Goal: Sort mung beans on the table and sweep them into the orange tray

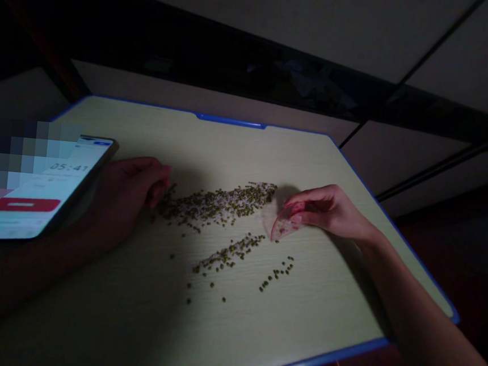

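A long heap of small green beans, mixed with pale grains, lies across the middle of the table. At its left end is my left hand, its fingers curled together; whatever may be in them is hidden. My right hand pinches a small clear plastic cup with a reddish edge. This cup is tilted at the right end of the heap, close to the tabletop. In front of the heap run a smaller strip of beans and a short line of beans.
The pale wood-grain table has a blue edge. A phone with a lit timer screen is at the left, beside my left forearm. Several single beans are scattered near the front. Pale cabinet panels stand behind the table.
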A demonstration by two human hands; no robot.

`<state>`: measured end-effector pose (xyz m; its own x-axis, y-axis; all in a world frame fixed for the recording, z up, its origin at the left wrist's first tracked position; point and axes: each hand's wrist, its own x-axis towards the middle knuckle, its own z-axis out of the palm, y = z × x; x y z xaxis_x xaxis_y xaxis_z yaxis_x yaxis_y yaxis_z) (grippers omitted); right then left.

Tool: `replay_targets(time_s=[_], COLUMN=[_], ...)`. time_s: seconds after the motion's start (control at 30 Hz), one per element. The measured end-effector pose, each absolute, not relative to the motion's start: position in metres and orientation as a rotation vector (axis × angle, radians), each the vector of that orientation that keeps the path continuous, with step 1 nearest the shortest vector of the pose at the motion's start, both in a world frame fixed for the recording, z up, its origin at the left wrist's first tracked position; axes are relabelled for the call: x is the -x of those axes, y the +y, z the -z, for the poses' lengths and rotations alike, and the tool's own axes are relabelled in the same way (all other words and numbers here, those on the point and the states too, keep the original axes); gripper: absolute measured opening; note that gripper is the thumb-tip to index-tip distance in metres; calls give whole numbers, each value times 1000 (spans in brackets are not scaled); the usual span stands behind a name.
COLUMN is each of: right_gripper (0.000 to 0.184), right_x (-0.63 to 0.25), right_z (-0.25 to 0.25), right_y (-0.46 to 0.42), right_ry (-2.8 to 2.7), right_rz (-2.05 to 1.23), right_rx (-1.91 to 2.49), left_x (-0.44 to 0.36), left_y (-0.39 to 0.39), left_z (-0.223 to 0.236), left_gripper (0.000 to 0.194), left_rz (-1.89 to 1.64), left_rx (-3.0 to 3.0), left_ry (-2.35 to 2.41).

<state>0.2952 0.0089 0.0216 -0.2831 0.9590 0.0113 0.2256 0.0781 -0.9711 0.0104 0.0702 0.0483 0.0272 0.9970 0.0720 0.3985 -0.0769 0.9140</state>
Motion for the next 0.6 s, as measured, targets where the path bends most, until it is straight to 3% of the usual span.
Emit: replay_targets(time_s=[0.6], right_gripper=[22], right_x=[-283], right_z=[-19], right_y=[8], right_ry=[-1519], right_rz=[-1171], right_rx=[1238], left_x=[-13], left_y=[70], left_z=[-50], left_gripper=[36], left_rz=[-1028], left_rx=[-1402], left_ry=[1495])
